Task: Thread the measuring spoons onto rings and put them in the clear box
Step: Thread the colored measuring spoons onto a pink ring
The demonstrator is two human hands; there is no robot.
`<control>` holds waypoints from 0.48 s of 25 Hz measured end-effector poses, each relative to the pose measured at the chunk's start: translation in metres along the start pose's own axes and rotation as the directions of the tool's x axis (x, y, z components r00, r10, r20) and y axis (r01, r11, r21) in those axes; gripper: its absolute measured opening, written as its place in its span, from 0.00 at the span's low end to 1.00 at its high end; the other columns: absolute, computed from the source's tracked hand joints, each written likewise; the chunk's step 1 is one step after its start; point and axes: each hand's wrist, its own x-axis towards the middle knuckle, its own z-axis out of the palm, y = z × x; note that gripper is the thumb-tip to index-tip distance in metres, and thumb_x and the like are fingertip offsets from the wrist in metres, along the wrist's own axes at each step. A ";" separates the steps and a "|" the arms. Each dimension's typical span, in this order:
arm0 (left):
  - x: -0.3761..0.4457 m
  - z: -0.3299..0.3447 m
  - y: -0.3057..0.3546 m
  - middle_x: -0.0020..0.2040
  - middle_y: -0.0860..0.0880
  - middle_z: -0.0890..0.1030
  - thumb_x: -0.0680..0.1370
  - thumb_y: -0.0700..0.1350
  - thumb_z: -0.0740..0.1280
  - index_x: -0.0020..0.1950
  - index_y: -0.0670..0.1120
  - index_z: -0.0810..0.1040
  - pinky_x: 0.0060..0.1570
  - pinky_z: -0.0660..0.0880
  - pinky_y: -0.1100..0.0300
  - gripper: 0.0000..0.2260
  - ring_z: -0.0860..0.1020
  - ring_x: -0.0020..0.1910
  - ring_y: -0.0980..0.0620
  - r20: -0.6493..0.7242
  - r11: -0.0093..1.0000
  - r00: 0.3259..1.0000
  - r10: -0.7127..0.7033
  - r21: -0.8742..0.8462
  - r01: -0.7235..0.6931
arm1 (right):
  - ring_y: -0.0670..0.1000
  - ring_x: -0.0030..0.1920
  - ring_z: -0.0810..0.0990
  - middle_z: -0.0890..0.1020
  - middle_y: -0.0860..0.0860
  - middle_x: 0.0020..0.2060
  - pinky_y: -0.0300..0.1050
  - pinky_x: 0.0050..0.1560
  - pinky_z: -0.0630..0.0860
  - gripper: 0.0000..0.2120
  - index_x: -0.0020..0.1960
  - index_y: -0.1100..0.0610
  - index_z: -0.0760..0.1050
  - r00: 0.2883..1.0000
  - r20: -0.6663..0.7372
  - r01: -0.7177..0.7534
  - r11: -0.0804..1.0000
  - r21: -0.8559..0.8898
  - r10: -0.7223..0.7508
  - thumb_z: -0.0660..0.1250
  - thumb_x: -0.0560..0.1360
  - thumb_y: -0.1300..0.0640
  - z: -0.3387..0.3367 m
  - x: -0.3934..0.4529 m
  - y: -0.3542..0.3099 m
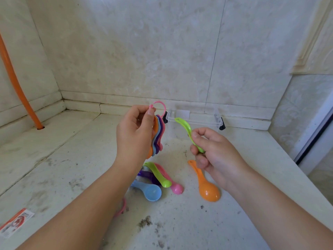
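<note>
While left hand [134,136] pinches pink ring [158,107] with hanging spoons [158,136], right hand [214,154] grips green spoon [187,130]. Clear box [194,118] behind; loose spoons [162,179] on desk [72,168].

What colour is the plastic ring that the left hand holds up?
Pink. The thin plastic ring pinched by the left hand shows best in the head view.

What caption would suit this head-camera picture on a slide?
Left hand holds a pink ring strung with spoons; right hand brings a green spoon toward it.
</note>
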 end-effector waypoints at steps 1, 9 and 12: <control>0.000 0.000 0.000 0.35 0.57 0.80 0.82 0.49 0.65 0.48 0.52 0.81 0.38 0.78 0.59 0.06 0.77 0.34 0.57 0.010 1.000 1.000 0.003 0.018 -0.003 | 0.47 0.20 0.61 0.73 0.51 0.27 0.38 0.21 0.62 0.07 0.48 0.56 0.77 1.000 -0.005 -0.015 0.998 0.059 0.015 0.62 0.82 0.59 0.000 0.002 0.000; 0.001 0.003 -0.003 0.37 0.50 0.83 0.81 0.45 0.65 0.49 0.59 0.79 0.34 0.79 0.58 0.08 0.79 0.32 0.56 0.050 0.992 0.999 0.021 0.122 -0.027 | 0.47 0.22 0.69 0.79 0.48 0.26 0.41 0.25 0.68 0.05 0.48 0.51 0.78 0.894 -0.171 0.367 0.897 -0.247 -0.414 0.64 0.80 0.57 0.001 -0.001 0.010; 0.000 0.003 -0.003 0.37 0.51 0.83 0.81 0.47 0.65 0.48 0.59 0.79 0.37 0.80 0.51 0.07 0.81 0.35 0.51 0.062 0.989 0.998 0.001 0.148 -0.010 | 0.44 0.22 0.70 0.77 0.47 0.24 0.38 0.25 0.69 0.04 0.47 0.47 0.79 0.820 -0.229 0.460 0.841 -0.284 -0.525 0.66 0.79 0.53 -0.002 -0.003 0.011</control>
